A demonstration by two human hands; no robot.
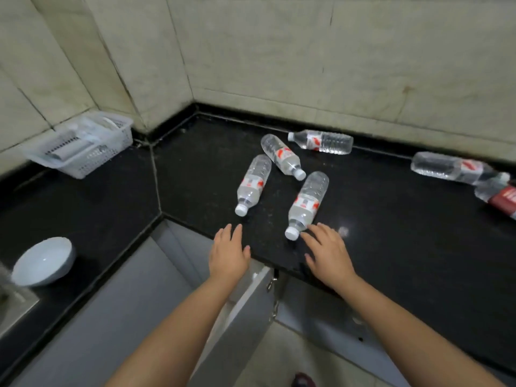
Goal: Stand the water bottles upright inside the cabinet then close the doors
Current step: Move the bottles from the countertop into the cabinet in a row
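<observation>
Several clear water bottles with red-and-white labels lie on their sides on the black countertop (391, 233). The nearest bottle (305, 203) points its white cap toward me. Another (252, 184) lies to its left, one (282, 156) behind them, one (322, 141) by the back wall, and two more (452, 167) (499, 199) at the far right. My right hand (328, 254) is flat and empty, fingertips touching the nearest bottle's neck. My left hand (229, 252) hovers open at the counter's front edge. Below, the cabinet door (240, 311) stands open; the inside is hidden.
A white plastic basket (83, 145) with items sits in the left corner. A white bowl (43, 261) rests on the left counter beside a sink edge (16, 305). Tiled walls close off the back and left. The floor shows below.
</observation>
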